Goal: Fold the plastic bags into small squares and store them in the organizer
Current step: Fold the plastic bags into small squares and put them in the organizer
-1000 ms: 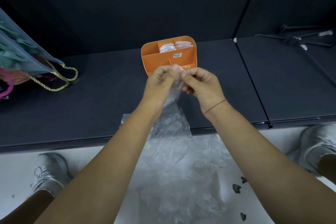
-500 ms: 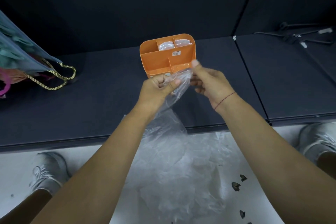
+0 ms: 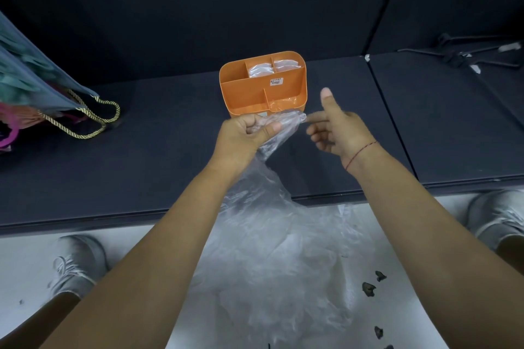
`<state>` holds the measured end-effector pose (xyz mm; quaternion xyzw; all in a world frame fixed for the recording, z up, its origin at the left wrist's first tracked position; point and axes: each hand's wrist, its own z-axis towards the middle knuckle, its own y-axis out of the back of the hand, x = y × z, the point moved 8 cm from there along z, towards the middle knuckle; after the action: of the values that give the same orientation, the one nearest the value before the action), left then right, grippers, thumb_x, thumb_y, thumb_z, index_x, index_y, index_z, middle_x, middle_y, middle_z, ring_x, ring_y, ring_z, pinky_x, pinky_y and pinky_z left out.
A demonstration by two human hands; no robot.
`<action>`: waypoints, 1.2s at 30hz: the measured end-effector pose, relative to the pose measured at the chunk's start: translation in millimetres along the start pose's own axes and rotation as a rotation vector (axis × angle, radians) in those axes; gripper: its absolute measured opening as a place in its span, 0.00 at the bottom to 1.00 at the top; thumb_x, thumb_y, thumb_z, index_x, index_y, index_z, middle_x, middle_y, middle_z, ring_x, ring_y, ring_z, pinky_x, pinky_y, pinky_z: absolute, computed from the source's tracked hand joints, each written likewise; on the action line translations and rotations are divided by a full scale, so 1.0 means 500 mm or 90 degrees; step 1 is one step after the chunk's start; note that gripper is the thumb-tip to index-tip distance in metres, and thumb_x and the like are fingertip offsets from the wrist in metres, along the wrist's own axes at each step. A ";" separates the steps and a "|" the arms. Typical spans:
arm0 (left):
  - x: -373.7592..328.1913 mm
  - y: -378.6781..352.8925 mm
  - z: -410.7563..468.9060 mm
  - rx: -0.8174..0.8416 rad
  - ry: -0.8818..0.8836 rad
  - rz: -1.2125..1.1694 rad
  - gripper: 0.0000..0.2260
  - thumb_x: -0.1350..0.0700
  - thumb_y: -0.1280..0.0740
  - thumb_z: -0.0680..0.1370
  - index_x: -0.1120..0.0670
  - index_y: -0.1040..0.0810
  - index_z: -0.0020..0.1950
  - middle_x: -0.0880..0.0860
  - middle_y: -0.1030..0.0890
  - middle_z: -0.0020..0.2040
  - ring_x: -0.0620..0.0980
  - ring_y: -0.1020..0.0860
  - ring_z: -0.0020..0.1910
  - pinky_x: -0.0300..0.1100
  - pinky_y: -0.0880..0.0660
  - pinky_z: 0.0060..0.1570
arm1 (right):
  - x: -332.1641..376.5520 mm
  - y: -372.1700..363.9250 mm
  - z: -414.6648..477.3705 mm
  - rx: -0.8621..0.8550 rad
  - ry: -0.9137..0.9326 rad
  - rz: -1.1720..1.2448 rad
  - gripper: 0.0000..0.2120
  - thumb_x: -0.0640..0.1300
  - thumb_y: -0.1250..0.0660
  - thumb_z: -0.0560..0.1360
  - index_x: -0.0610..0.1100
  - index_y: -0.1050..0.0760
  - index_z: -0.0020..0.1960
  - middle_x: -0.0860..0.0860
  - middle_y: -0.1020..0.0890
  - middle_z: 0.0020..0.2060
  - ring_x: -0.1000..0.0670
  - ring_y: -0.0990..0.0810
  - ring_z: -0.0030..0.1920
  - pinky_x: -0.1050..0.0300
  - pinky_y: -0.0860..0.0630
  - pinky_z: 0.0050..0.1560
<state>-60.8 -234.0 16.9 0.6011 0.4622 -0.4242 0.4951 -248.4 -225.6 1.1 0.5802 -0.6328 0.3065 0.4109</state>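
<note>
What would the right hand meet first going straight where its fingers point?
Likely the bunched top of the plastic bag, gripped by the left hand. The right hand points its fingers left at it from close by; depth is unclear, so it could pass just in front.

Both my arms stretch forward: my left hand (image 3: 249, 133) clenches the gathered top of a plastic bag (image 3: 283, 249); my right hand (image 3: 337, 130) hangs beside it, thumb raised, fingers loosely curled.

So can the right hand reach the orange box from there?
Probably yes. The right hand hovers close to the orange organizer, and nothing lies between them; the left hand holds the plastic bag.
</note>
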 end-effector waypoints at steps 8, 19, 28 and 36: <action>0.010 -0.005 0.007 0.022 -0.010 0.093 0.11 0.53 0.24 0.73 0.61 0.18 0.41 0.61 0.18 0.38 0.48 0.24 0.36 0.41 0.26 0.40 | 0.027 0.021 0.010 -0.016 0.125 0.026 0.03 0.40 0.27 0.73 0.45 0.18 0.40 0.53 0.21 0.28 0.59 0.28 0.28 0.68 0.28 0.32; 0.167 0.160 0.017 -0.023 0.069 0.351 0.03 0.55 0.23 0.72 0.51 0.15 0.41 0.49 0.17 0.37 0.45 0.23 0.35 0.43 0.26 0.42 | -0.085 0.132 0.099 -0.154 0.009 0.217 0.08 0.37 0.35 0.79 0.43 0.27 0.41 0.46 0.21 0.36 0.53 0.21 0.34 0.64 0.20 0.36; 0.251 0.173 -0.014 -0.221 0.272 -0.163 0.06 0.53 0.31 0.79 0.55 0.23 0.47 0.52 0.17 0.46 0.49 0.18 0.45 0.40 0.20 0.44 | -0.170 0.145 0.167 -0.166 -0.083 0.245 0.05 0.35 0.40 0.81 0.38 0.26 0.51 0.44 0.20 0.38 0.51 0.17 0.37 0.64 0.21 0.33; 0.299 0.060 -0.112 -0.029 0.458 -0.141 0.13 0.53 0.27 0.76 0.60 0.19 0.56 0.56 0.15 0.49 0.52 0.15 0.44 0.40 0.18 0.41 | -0.178 0.150 0.187 -0.153 -0.131 0.375 0.23 0.37 0.62 0.82 0.33 0.45 0.75 0.37 0.34 0.72 0.39 0.33 0.71 0.55 0.27 0.58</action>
<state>3.1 -160.8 -113.1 0.6470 0.6782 -0.2263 0.2652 -338.8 -253.0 -114.4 0.3474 -0.8434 0.2750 0.3038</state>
